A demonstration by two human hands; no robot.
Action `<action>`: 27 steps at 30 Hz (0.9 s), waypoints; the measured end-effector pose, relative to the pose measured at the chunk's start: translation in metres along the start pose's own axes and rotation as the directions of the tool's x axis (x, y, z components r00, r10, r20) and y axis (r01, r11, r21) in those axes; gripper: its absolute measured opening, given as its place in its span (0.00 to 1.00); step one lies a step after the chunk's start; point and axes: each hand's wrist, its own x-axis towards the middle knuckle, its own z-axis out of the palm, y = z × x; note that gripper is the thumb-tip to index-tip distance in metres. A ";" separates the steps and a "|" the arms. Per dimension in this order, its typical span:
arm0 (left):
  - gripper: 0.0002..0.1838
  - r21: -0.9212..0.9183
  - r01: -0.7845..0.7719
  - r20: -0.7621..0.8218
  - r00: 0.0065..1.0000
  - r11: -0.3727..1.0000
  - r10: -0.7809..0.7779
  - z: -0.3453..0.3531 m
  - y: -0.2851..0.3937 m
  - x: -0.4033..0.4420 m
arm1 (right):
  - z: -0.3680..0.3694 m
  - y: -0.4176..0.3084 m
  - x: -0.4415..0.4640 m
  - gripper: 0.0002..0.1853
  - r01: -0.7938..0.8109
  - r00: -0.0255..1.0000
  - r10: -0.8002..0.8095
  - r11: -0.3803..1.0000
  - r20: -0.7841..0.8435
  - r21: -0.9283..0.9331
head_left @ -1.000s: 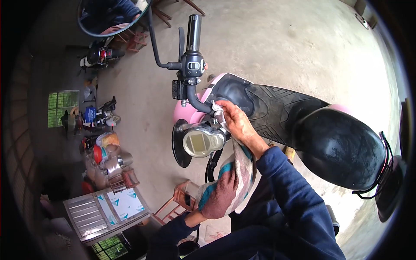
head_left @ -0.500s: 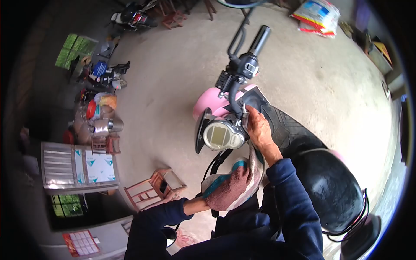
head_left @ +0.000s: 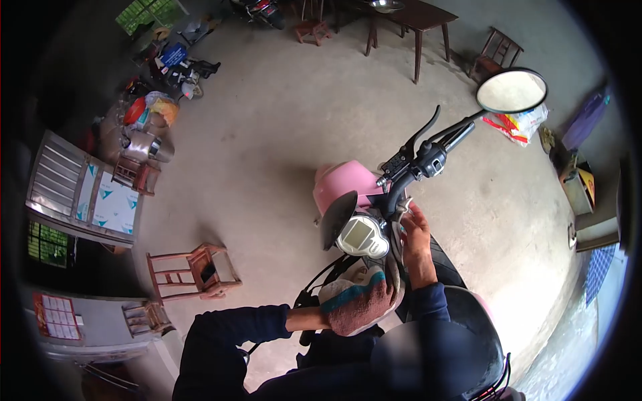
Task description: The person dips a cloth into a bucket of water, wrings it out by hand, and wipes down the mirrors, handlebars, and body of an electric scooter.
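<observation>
A striped towel [head_left: 361,304] in brown, teal and white covers my left hand [head_left: 318,318]; only the wrist shows, so its fingers are hidden. The towel lies beside the left side of the handlebar. My right hand [head_left: 416,234] is at the scooter's stem, just behind the handlebar [head_left: 399,187], with fingers bent around a pale piece there that I cannot make out. Close to both hands is the round grey instrument display [head_left: 362,237]. The pink front [head_left: 344,188] of the scooter lies beyond it, with the round mirror [head_left: 511,91] at upper right.
The black seat [head_left: 468,321] is under my right arm. A wooden chair [head_left: 197,271] stands on the concrete floor at left. Farther off are a wooden table [head_left: 418,17], printed sacks [head_left: 525,123], parked motorbikes [head_left: 180,67] and a metal-and-glass cabinet [head_left: 87,190].
The view has turned and shifted, bringing the table and whole mirror into sight. The handlebar appears farther right. My right hand stays by the stem, my left under the towel.
</observation>
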 end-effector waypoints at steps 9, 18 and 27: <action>0.27 -0.086 0.038 -0.046 0.998 0.996 -0.042 0.003 -0.003 -0.004 | -0.020 0.035 0.020 0.19 0.379 0.916 -0.315 0.883 0.247 -0.279; 0.27 -0.093 0.022 -0.088 0.996 0.995 -0.031 -0.004 0.007 -0.014 | 0.002 0.015 -0.020 0.17 0.356 0.921 -0.338 0.932 0.191 -0.068; 0.26 -0.100 0.019 -0.062 0.998 0.995 -0.025 -0.006 0.002 -0.028 | -0.016 0.032 -0.025 0.21 0.566 0.805 -0.381 0.726 0.455 -0.392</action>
